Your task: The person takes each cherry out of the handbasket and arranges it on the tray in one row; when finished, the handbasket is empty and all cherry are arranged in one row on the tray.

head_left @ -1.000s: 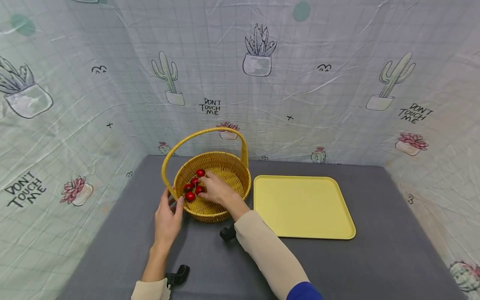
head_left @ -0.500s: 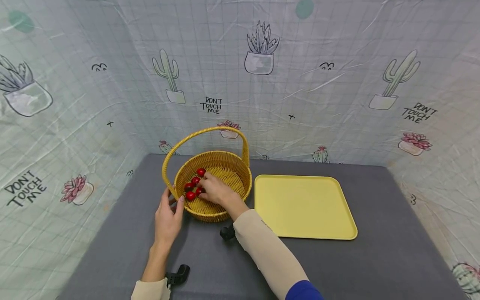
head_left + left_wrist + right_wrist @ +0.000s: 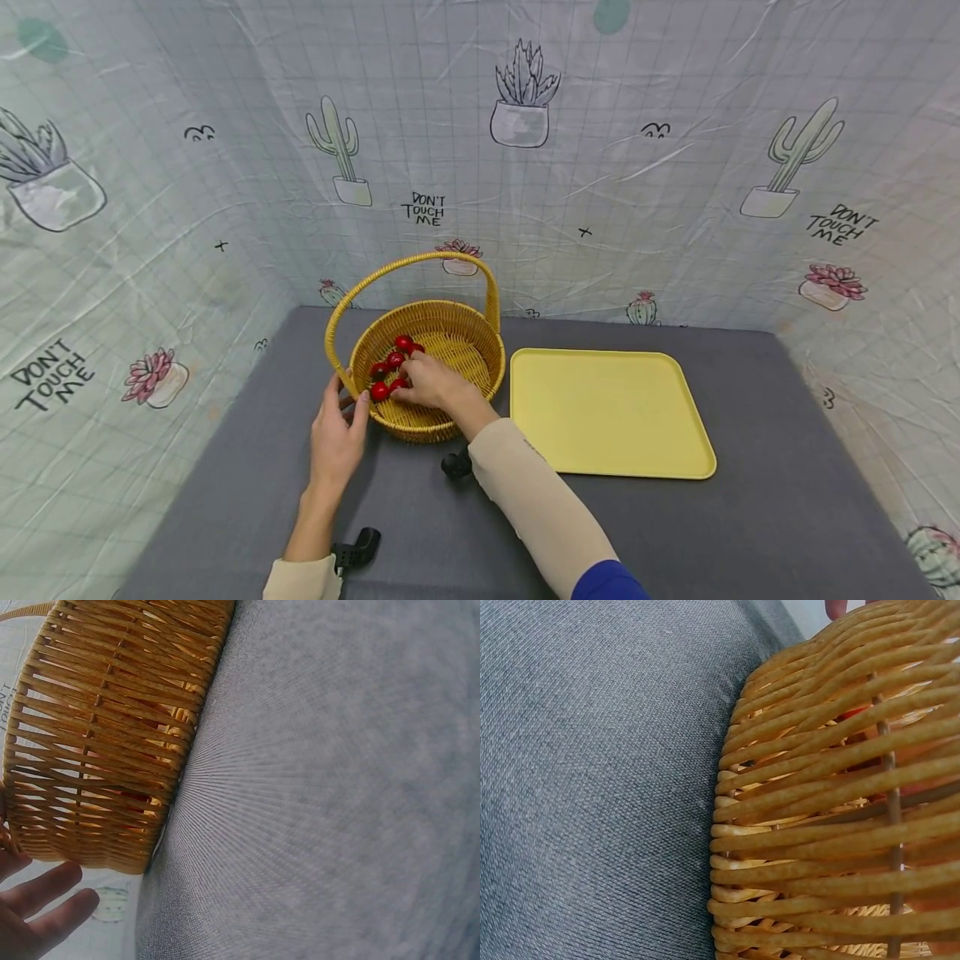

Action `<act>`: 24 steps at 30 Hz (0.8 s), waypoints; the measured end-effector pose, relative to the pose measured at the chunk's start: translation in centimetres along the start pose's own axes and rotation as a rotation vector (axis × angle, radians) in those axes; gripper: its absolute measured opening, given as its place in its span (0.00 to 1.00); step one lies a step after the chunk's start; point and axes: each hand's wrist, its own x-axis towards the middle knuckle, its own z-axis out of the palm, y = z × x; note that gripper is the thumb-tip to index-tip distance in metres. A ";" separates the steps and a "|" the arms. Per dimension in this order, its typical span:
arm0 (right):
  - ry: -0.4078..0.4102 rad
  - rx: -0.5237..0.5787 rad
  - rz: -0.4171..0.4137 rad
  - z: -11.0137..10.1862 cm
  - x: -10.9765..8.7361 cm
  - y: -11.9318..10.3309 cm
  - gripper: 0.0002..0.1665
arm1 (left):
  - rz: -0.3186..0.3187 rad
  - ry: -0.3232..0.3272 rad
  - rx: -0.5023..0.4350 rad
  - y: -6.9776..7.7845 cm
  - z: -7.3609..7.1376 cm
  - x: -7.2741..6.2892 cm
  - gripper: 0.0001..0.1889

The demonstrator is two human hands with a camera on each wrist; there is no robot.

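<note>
A yellow woven basket (image 3: 465,354) with a tall arched handle stands on the grey table. Several red, round cherry tomatoes (image 3: 379,391) lie close together in its left part. My left hand (image 3: 337,442) holds the basket's left rim near the foot of the handle, thumb at the rim and the other fingers outside. In the left wrist view, fingertips (image 3: 64,907) show beside the wicker wall. My right hand (image 3: 435,385) reaches inside over the right rim, its thumb and curled fingers pinching at the cherry tomatoes. The hand partly hides them; the wicker covers most of this grip in the right wrist view.
A yellow rectangular tray (image 3: 611,412) lies flat to the right of the basket. Behind the table hangs a cloth backdrop (image 3: 585,283) printed with cacti. Black wrist-camera mounts (image 3: 366,546) stick out from both wrists.
My right hand has shifted slightly among the cherry tomatoes, and another one now shows above its fingers. The left hand stays at the basket's rim. The head view has tilted slightly.
</note>
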 end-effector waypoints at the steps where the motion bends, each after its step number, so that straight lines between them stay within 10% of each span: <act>1: -0.002 -0.002 0.002 0.0 0.0 0.0 0.23 | -0.001 0.000 0.000 0.0 0.0 0.0 0.32; 24: 0.118 0.073 -0.039 -2.9 -2.4 1.0 0.15 | 0.004 0.003 0.008 -0.1 -0.1 0.0 0.31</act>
